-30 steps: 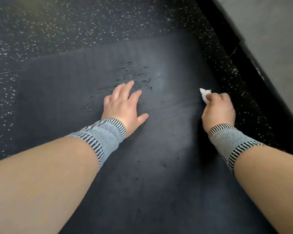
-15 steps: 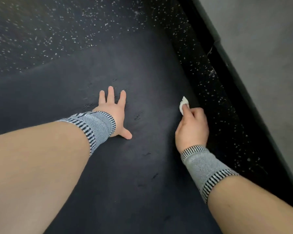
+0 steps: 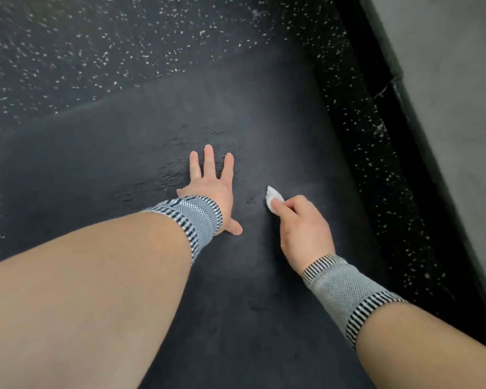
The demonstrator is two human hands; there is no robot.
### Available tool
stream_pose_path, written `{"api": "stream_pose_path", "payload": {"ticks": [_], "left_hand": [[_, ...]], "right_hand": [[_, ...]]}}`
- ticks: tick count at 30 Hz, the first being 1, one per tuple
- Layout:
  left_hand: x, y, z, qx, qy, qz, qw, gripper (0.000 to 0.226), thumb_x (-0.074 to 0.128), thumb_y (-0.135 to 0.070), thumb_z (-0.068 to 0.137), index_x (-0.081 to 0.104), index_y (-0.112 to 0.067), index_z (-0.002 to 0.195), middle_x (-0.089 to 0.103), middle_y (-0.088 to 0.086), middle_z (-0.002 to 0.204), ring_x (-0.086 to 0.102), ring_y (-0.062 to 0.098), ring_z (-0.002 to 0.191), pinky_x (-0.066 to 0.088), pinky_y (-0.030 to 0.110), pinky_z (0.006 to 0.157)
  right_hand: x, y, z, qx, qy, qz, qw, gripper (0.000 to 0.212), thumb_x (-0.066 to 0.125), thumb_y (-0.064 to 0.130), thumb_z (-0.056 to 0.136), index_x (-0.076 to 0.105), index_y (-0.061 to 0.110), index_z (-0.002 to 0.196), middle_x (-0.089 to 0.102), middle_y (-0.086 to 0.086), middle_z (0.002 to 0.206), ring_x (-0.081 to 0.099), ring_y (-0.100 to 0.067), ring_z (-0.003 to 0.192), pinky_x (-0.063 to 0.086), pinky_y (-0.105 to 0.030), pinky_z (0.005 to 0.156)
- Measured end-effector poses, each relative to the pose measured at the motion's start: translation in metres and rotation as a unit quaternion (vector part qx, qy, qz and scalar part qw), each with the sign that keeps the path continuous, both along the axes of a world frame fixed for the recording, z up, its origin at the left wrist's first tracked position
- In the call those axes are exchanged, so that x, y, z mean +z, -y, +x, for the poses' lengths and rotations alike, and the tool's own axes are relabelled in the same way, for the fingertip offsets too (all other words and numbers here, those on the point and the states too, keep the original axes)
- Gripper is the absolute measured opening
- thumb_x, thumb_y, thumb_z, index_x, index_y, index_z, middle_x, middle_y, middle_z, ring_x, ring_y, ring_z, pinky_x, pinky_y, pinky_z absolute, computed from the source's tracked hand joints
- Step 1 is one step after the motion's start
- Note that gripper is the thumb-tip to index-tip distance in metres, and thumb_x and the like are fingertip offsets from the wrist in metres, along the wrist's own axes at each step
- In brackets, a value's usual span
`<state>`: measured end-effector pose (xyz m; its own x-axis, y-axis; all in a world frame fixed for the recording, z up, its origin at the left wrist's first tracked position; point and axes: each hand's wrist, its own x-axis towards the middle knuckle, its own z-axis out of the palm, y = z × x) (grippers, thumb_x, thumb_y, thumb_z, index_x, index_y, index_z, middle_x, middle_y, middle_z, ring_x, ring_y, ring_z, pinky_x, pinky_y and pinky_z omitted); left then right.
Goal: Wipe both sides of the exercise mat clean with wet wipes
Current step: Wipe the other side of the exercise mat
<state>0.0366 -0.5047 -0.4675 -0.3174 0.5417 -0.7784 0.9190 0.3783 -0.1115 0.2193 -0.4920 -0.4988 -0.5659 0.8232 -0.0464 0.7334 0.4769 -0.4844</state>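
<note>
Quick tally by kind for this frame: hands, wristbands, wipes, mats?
Bare hands: 2, left hand, right hand
Striped grey knit wristbands: 2
Crumpled white wet wipe: 1
Dark grey foam exercise mat: 1
Total: 6

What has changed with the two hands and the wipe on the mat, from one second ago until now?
The right hand, gripping the white wipe, has moved left across the exercise mat, from near its right edge toward the left hand. The gap between the hands is now much smaller. Unchanged: the grip on the wipe, and the left hand lying flat with straight fingers on the mat, beside the wrinkled patch.
</note>
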Motion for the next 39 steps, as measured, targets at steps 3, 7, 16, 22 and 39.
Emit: {"api": "stream_pose_path", "payload": {"ticks": [3, 7, 16, 22, 39], "left_hand": [[-0.003, 0.000, 0.000, 0.002, 0.002, -0.001, 1.000, 0.148, 0.081, -0.063, 0.060, -0.035, -0.024, 0.144, -0.044, 0.012, 0.148, -0.029, 0.040, 0.141, 0.041, 0.056, 0.103], [-0.009, 0.000, -0.001, -0.010, 0.010, 0.000, 1.000, 0.148, 0.080, -0.065, 0.060, -0.036, -0.022, 0.142, -0.044, 0.015, 0.146, -0.030, 0.043, 0.139, 0.043, 0.058, 0.100], [-0.010, -0.004, -0.009, -0.044, 0.048, 0.009, 0.998, 0.146, 0.079, -0.063, 0.063, -0.033, -0.018, 0.144, -0.038, 0.020, 0.149, -0.023, 0.049, 0.139, 0.042, 0.059, 0.098], [0.002, -0.038, -0.061, -0.246, 0.055, 0.082, 0.964, 0.110, 0.074, -0.064, 0.067, 0.013, -0.025, 0.149, 0.011, 0.013, 0.146, 0.018, 0.038, 0.133, 0.043, 0.045, 0.089], [-0.011, -0.111, -0.074, -0.277, 0.043, 0.018, 0.960, 0.144, 0.079, -0.065, 0.060, -0.027, -0.023, 0.148, -0.040, 0.012, 0.150, -0.026, 0.044, 0.141, 0.029, 0.068, 0.103]], "right_hand": [[-0.007, -0.038, 0.016, -0.152, 0.005, 0.021, 0.988, 0.028, 0.060, 0.005, 0.083, 0.068, 0.010, 0.108, 0.057, -0.012, 0.092, 0.057, -0.031, 0.078, 0.048, -0.032, 0.070], [-0.006, -0.038, -0.008, -0.302, 0.025, 0.021, 0.953, 0.028, 0.057, 0.005, 0.085, 0.067, 0.008, 0.110, 0.057, -0.012, 0.095, 0.057, -0.029, 0.080, 0.043, -0.029, 0.070], [-0.007, -0.061, -0.011, -0.408, 0.056, 0.041, 0.910, 0.028, 0.054, 0.016, 0.090, 0.067, 0.013, 0.115, 0.052, -0.012, 0.107, 0.054, -0.028, 0.082, 0.039, -0.025, 0.078], [-0.007, -0.024, -0.053, -0.296, 0.090, 0.063, 0.949, 0.026, 0.059, 0.010, 0.085, 0.066, 0.011, 0.110, 0.055, -0.010, 0.091, 0.057, -0.032, 0.068, 0.044, -0.030, 0.062], [0.028, -0.074, -0.026, -0.351, 0.183, -0.006, 0.918, 0.047, 0.054, 0.005, 0.085, 0.051, 0.018, 0.129, 0.053, -0.011, 0.111, 0.055, -0.032, 0.095, 0.043, -0.033, 0.078]]}}
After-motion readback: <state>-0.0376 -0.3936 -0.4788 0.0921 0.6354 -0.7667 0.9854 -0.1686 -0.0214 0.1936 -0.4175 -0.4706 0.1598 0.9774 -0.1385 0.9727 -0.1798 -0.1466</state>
